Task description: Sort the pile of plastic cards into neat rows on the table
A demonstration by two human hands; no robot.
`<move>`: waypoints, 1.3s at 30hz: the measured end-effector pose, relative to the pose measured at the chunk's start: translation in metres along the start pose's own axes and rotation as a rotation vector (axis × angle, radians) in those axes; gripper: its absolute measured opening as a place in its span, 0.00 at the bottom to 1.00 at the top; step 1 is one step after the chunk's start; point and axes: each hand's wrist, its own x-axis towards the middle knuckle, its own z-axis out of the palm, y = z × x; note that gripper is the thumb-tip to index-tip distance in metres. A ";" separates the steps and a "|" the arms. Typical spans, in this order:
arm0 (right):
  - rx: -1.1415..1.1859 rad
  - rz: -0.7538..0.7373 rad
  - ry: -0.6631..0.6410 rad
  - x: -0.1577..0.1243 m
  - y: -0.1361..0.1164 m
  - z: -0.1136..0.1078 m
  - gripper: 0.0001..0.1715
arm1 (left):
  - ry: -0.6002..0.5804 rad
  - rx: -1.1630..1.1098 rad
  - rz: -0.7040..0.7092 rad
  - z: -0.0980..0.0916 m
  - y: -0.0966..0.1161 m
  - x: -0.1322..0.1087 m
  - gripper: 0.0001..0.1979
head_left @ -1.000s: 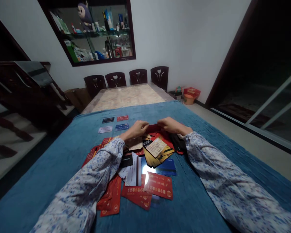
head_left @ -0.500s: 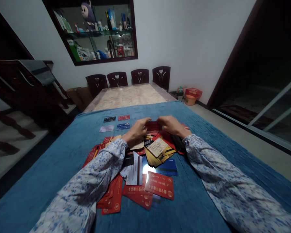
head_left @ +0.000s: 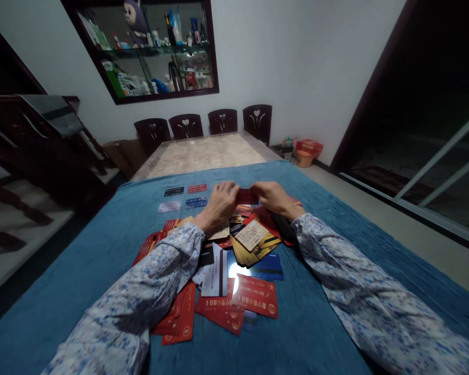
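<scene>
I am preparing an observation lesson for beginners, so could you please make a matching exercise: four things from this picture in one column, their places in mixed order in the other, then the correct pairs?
1. dark red card
2. cream card
3. purple plush toy
4. chairs with heart cut-outs

A. in the wall cabinet
B. held between left hand and right hand
C. at the table's far end
D. on gold cards

Pairs: 1-B, 2-D, 3-A, 4-C.

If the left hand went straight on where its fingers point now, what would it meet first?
Probably the dark red card, which the left hand appears to grip at one end; beyond it comes the right hand, at the card's other end. Depth is hard to judge here.
</scene>
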 end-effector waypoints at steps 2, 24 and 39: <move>-0.011 -0.003 0.007 0.000 -0.001 0.000 0.18 | 0.012 0.028 0.009 0.000 -0.001 -0.001 0.20; -0.331 -0.177 0.075 0.003 -0.027 0.013 0.26 | 0.004 0.015 -0.072 -0.010 -0.025 -0.018 0.21; -0.298 -0.304 -0.031 0.042 -0.037 0.019 0.24 | -0.050 -0.021 -0.152 -0.015 -0.058 -0.029 0.26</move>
